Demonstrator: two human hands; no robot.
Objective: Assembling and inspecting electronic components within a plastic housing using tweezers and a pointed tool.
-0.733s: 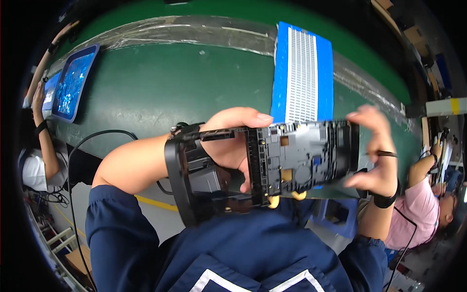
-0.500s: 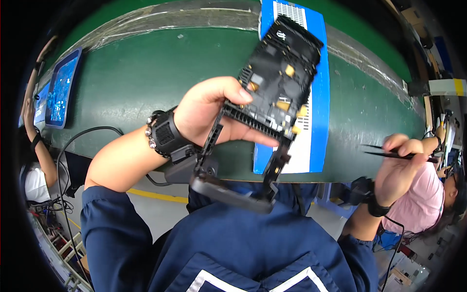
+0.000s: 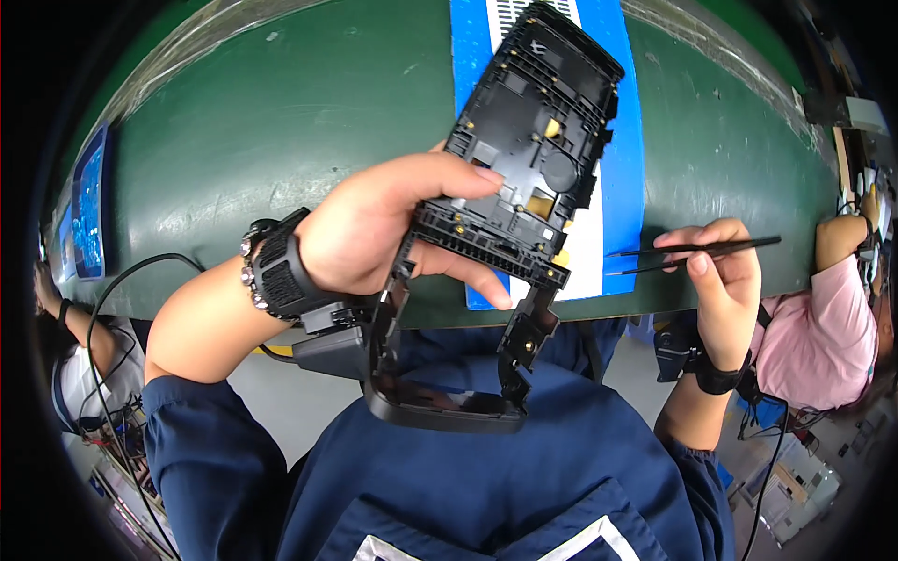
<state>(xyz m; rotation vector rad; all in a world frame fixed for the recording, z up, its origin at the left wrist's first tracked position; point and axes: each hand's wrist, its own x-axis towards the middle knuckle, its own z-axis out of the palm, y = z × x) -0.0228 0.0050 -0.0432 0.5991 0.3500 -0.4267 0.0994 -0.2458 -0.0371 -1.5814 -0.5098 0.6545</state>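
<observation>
A black plastic device housing (image 3: 524,131), with ribs, cut-outs and small brass-coloured inserts, is held tilted above the table. Its open rectangular frame end (image 3: 440,411) hangs toward my body. My left hand (image 3: 393,206) is closed around the middle of the housing, thumb on the inner face and fingers beneath it. In my right hand (image 3: 720,290) are black tweezers (image 3: 711,251), pinched between thumb and fingers. Their two tips are apart and point left toward the housing without touching it. Under the housing lies a blue-edged board with a white sheet (image 3: 617,187).
The green table (image 3: 281,150) stretches across the view. A blue tray (image 3: 89,206) with small shiny pieces sits at the far left. A black cable (image 3: 108,309) runs past my left forearm. People sit at both sides, one in a pink top (image 3: 823,337) at right.
My right hand has moved left and up with the tweezers, closer to the housing. My left hand has shifted slightly left with the housing, which now shows more sharply.
</observation>
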